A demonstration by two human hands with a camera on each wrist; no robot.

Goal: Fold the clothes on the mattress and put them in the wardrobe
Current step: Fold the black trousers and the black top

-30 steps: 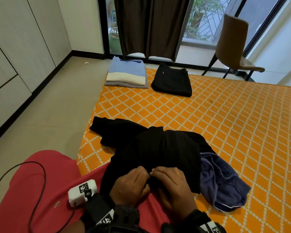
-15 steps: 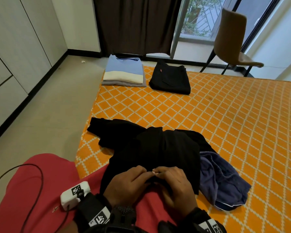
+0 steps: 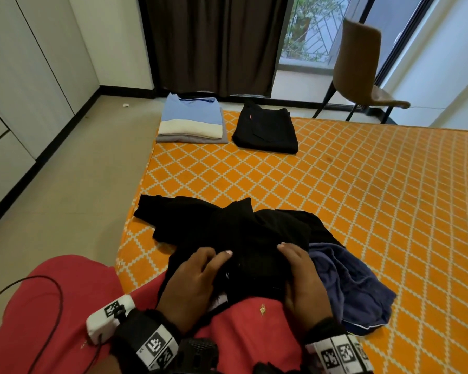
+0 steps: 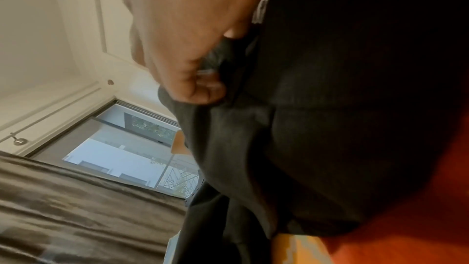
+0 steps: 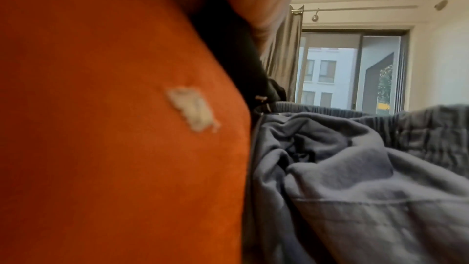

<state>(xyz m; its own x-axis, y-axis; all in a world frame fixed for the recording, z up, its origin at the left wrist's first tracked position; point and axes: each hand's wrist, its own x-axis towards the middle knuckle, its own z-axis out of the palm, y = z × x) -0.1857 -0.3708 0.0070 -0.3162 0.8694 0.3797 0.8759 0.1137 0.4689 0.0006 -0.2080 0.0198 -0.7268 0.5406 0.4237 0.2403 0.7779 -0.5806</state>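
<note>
— Hands: black garment is gripped at its near edge by left hand and right hand, on the mattress.

— Edge should be drawn taut outward from both grips before folding.

left hand: fingers curled, gripping | right hand: curled, gripping

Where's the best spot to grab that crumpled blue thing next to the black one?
Probably the blue garment's ribbed waistband, reached from the right hand's side. It's a firm, straight edge lying on top of the heap, while the left side tucks under the black garment.
</note>
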